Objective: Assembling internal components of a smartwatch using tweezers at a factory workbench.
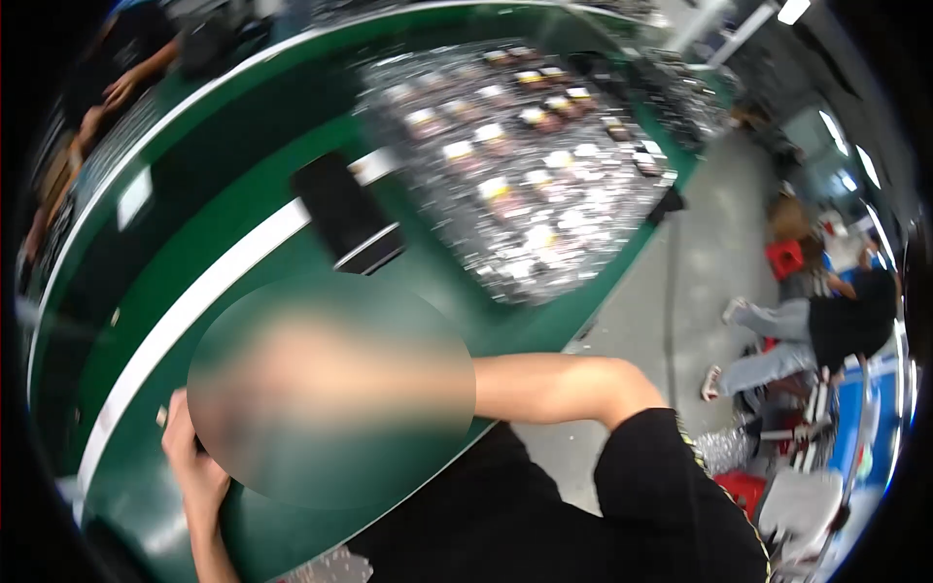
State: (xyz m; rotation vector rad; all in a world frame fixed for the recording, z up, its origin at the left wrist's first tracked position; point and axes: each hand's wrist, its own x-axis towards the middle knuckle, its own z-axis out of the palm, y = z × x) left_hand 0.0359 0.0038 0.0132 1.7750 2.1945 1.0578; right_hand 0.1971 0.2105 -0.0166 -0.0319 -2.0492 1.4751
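Observation:
My left hand [194, 457] is at the left of the green table [428, 253], its fingers curled. A small dark part of something shows beside its palm, but I cannot make out what it is. My right arm [544, 387] reaches left across the table toward it. A blurred oval patch covers my right hand [292, 355], so its fingers and anything in them are hidden. Beyond my hands lies a black rectangular object [345, 209] with a pale strip along its near end.
Many small items with white and yellow tops sit in clear shiny plastic packaging [457, 219] at the far right of the table. A white line [185, 311] runs along the green surface. One person [117, 78] is across at the far left, another [846, 316] at the right near red stools.

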